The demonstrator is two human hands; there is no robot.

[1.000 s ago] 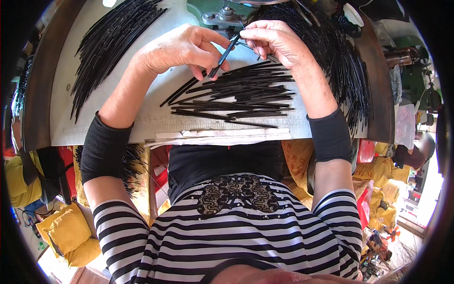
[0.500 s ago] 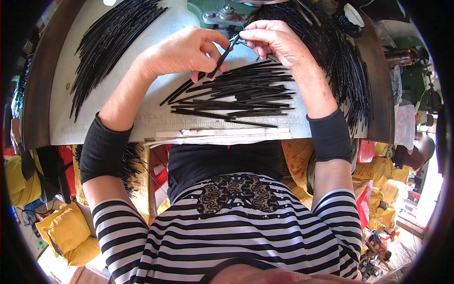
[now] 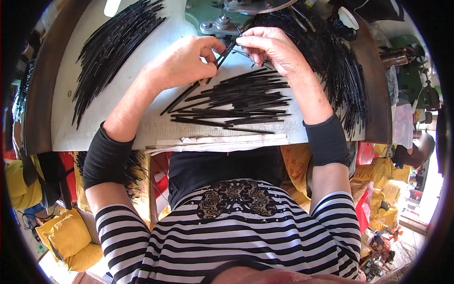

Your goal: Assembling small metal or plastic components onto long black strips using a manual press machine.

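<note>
Between thumb and fingers my left hand [image 3: 187, 60] grips a slim black strip [image 3: 226, 56], which slants up toward the machine. My right hand [image 3: 270, 47] is closed in a pinch at that strip's far end. A thin dark piece shows by its fingertips, too fine to make out clearly. Just below both hands lies a loose pile of black strips [image 3: 236, 97] on the pale worktop [image 3: 142, 102]. Close beyond the fingertips stands a green machine base [image 3: 196, 16] with metal bolts and a plate.
A long heap of black strips [image 3: 111, 54] lies at the far left, and another heap [image 3: 343, 80] spreads along the right. A brown curved rim [image 3: 40, 94] borders the worktop. White folded material [image 3: 222, 141] lines the near edge. Yellow sacks [image 3: 68, 232] stand below left.
My left hand has shifted slightly right and down, and the strip it holds has come lower. My right hand keeps its pinch near the strip's end. The whole view has shifted slightly.
</note>
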